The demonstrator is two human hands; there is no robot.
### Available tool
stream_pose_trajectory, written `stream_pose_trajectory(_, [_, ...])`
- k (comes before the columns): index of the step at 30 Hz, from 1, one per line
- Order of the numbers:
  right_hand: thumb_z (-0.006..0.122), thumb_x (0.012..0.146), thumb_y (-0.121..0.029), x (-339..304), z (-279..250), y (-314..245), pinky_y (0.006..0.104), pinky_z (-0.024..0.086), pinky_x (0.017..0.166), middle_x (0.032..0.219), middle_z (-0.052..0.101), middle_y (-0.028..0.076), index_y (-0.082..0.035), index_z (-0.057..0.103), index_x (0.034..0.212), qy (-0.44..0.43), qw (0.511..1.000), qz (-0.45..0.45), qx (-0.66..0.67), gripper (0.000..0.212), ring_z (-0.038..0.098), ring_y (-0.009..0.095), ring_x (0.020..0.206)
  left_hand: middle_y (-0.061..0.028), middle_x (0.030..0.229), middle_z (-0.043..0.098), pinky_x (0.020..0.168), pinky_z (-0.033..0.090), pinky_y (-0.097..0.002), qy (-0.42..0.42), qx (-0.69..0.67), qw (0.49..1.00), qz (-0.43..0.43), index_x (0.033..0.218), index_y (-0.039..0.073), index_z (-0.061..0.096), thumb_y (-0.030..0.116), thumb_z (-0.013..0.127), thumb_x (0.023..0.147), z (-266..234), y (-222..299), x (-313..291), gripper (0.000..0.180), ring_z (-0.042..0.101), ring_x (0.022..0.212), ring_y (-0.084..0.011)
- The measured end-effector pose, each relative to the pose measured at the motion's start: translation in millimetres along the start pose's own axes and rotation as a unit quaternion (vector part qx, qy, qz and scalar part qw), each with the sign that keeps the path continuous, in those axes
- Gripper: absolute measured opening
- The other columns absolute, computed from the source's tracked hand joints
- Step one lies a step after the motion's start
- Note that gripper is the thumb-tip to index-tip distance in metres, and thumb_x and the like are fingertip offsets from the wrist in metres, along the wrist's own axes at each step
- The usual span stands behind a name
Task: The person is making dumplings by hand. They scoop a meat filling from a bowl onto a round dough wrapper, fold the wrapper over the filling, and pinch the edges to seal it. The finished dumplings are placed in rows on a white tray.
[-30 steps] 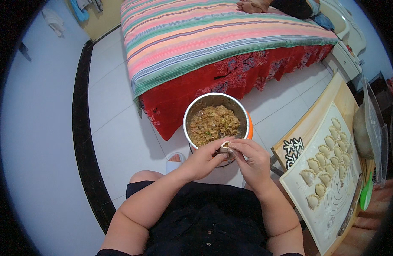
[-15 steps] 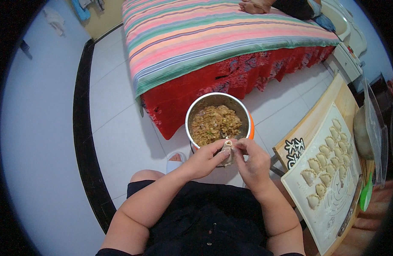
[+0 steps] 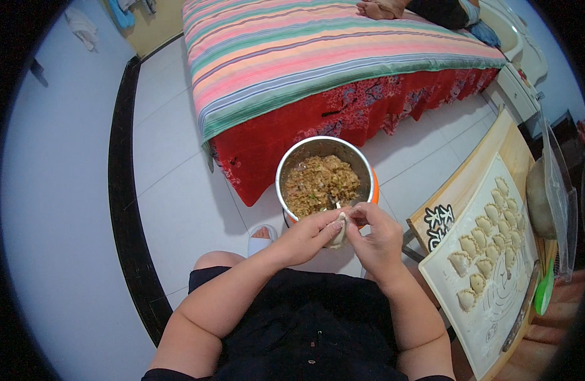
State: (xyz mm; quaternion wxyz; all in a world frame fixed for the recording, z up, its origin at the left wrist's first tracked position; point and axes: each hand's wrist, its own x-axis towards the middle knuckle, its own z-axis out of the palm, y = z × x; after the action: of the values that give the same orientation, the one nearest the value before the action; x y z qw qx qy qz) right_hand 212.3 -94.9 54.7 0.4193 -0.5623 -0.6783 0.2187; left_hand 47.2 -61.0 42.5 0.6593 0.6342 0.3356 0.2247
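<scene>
Between my two hands is a pale dumpling (image 3: 336, 237), held at the near rim of a steel pot. My left hand (image 3: 307, 238) supports it from the left, with the thumb pressed against its side. The fingers of my right hand (image 3: 376, 242) pinch the dough edge at the top right. Most of the dumpling's underside is hidden by my fingers. Just beyond the hands, the pot (image 3: 285, 154) contains brown minced filling (image 3: 324, 184) with green bits, and a utensil's end shows at its near side.
At the right, a wooden table (image 3: 516, 143) bears a white mat (image 3: 460, 324) with several finished dumplings (image 3: 486, 225), a rolling pin (image 3: 522, 308) and a green spoon (image 3: 544, 289). A striped bed (image 3: 292, 60) stands beyond the pot, with another person's feet (image 3: 380, 9) on it.
The opening at the dumpling's top has been pinched narrower into an upright edge. My right fingers have shifted slightly along it; the left hand has hardly moved.
</scene>
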Motion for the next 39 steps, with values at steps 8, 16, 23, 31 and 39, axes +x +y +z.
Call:
stream_pose_trajectory(8, [0.062, 0.078, 0.001, 1.4, 2.1, 4.8, 0.0319, 0.053, 0.067, 0.088, 0.066, 0.014, -0.003, 0.057, 0.102, 0.004, 0.996, 0.045, 0.074, 0.025, 0.067, 0.027, 0.081, -0.0135, 0.109, 0.059, 0.090, 0.041, -0.0313, -0.007, 0.021, 1.000, -0.019, 0.125, 0.001, 0.048, 0.020, 0.037, 0.098, -2.6, -5.8, 0.1, 0.035, 0.055, 0.101, -0.0197])
stream_pose_trajectory(16, [0.065, 0.076, 0.000, 2.2, 1.2, 4.8, 0.0319, 0.053, 0.068, 0.087, 0.065, 0.015, -0.003, 0.057, 0.103, -0.064, 0.997, -0.008, -0.042, 0.028, 0.066, 0.027, 0.082, -0.0168, 0.114, 0.057, 0.094, 0.039, -0.0342, -0.001, 0.060, 0.998, 0.023, 0.126, 0.001, 0.046, 0.018, 0.035, 0.098, 2.0, -8.2, 0.0, 0.035, 0.053, 0.109, -0.0234])
stream_pose_trajectory(23, [0.063, 0.078, 0.001, 3.2, 3.8, 5.1, 0.0278, 0.052, 0.069, 0.080, 0.066, 0.008, -0.002, 0.058, 0.104, 0.013, 0.987, 0.101, 0.124, 0.027, 0.065, 0.017, 0.075, -0.0112, 0.121, 0.053, 0.096, 0.038, -0.0312, 0.058, -0.070, 0.996, 0.018, 0.133, 0.002, 0.040, 0.018, 0.037, 0.097, 4.5, -13.7, 3.4, 0.039, 0.049, 0.112, -0.0180])
stream_pose_trajectory(31, [0.064, 0.077, -0.002, 4.5, 1.9, 9.1, 0.0324, 0.053, 0.070, 0.087, 0.067, 0.013, -0.002, 0.059, 0.103, -0.058, 0.998, -0.007, -0.010, 0.026, 0.067, 0.022, 0.081, -0.0076, 0.121, 0.053, 0.094, 0.040, -0.0288, 0.026, -0.038, 0.999, 0.002, 0.131, 0.002, 0.044, 0.020, 0.039, 0.098, 1.8, -13.5, 4.3, 0.038, 0.050, 0.109, -0.0141])
stream_pose_trajectory(39, [0.065, 0.075, -0.001, 3.2, 3.7, 3.7, 0.0333, 0.052, 0.071, 0.091, 0.065, 0.016, -0.003, 0.059, 0.104, -0.021, 0.992, 0.084, 0.093, 0.030, 0.065, 0.029, 0.083, -0.0092, 0.116, 0.056, 0.092, 0.041, -0.0292, 0.060, -0.145, 0.988, -0.013, 0.130, 0.001, 0.043, 0.017, 0.037, 0.097, 2.7, -18.6, 7.1, 0.036, 0.052, 0.105, -0.0151])
